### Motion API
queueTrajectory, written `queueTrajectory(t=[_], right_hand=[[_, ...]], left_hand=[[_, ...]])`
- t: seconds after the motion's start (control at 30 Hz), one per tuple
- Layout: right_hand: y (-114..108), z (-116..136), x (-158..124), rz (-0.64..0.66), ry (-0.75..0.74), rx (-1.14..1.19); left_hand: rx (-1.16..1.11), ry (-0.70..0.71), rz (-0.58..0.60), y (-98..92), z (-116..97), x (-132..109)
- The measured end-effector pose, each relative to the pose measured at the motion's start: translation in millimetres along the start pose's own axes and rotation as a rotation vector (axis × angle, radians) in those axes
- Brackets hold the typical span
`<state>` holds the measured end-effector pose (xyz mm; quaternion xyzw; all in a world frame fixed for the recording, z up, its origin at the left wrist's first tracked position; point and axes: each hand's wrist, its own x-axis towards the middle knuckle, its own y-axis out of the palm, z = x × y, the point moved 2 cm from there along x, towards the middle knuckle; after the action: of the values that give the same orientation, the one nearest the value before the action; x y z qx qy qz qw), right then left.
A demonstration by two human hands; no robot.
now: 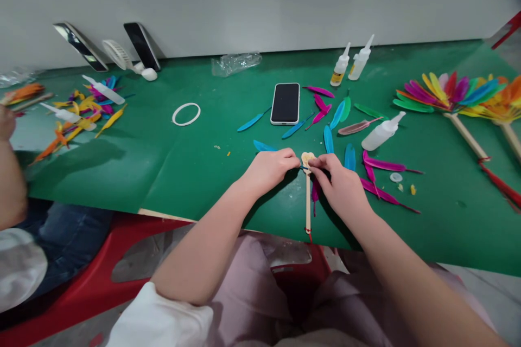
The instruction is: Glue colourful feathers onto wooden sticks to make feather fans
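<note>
A wooden fan stick point(308, 203) with a heart-shaped head lies on the green table point(195, 168), pointing toward me. My left hand point(271, 169) is closed in a pinch at the left of the stick's head, on the quill of a blue feather point(264, 146) that pokes out behind the hand. My right hand point(337, 180) is closed at the right of the head, its fingertips on the same quill. A magenta feather point(315, 191) shows under my right hand.
Loose blue, green and magenta feathers point(337, 114) lie around a black phone point(285, 103). Glue bottles point(381, 133) point(341, 66) stand nearby. Finished feather fans point(448, 92) lie at right. A white ring point(186, 114) and another person's arm point(10, 173) with feathers point(81, 114) are at left.
</note>
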<state>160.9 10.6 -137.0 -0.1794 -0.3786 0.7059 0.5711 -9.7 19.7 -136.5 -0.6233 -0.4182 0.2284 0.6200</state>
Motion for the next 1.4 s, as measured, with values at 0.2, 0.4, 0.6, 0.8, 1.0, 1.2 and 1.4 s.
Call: queueTrajectory(t=[0.2, 0.4, 0.6, 0.8, 1.0, 1.2, 1.4], right_hand=[[-7, -5, 1, -0.12, 0.008, 0.038], [-25, -8, 0, -0.339, 0.108, 0.108], [-30, -10, 1, -0.418, 0.19, 0.243], [-23, -15, 5, -0.379, 0.19, 0.303], [-18, -9, 4, -0.246, 0.051, 0.123], [-17, -9, 2, -0.207, 0.047, 0.09], [-16, -10, 4, -0.179, 0.066, 0.16]], left_hand=[[0.007, -0.008, 0.014, 0.3, 0, 0], [0.008, 0.001, 0.021, -3.7, -2, 0], [0.027, 0.0, 0.013, -3.5, -1, 0], [0.033, 0.01, 0.035, -2.9, -2, 0], [0.025, 0.009, 0.025, -5.1, -4, -2], [0.022, 0.004, 0.019, -4.7, -5, -2], [0.011, -0.006, 0.006, -5.5, -4, -4]])
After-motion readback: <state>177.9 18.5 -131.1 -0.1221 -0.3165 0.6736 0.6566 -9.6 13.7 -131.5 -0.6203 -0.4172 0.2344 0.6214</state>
